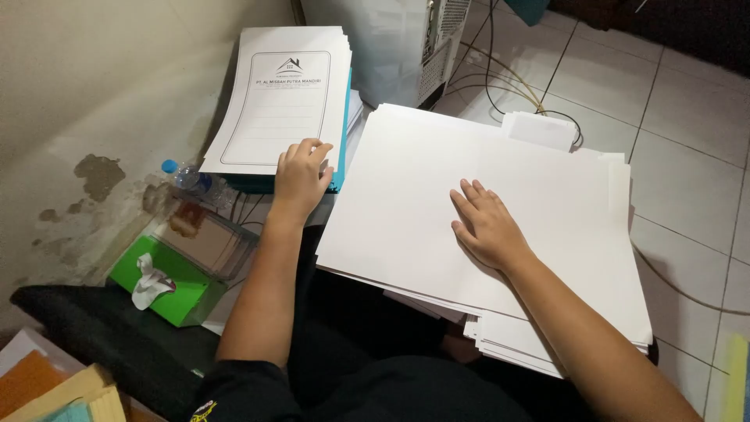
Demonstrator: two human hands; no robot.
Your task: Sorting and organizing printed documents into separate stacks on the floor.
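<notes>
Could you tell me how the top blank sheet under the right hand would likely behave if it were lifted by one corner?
The top blank sheet looks thin and large, so it would probably droop. Lying on a loose, uneven stack, it may slide easily. The right hand rests flat on it.

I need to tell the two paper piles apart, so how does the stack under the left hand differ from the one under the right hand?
The printed stack under the left hand has a bordered frame, a small logo and ruled lines on top; the blank stack under the right hand is plain white. The printed stack is smaller and squared up; the blank stack is much larger, with sheets fanned out at its edges. Both are white paper, each with a hand resting flat on top.
</notes>
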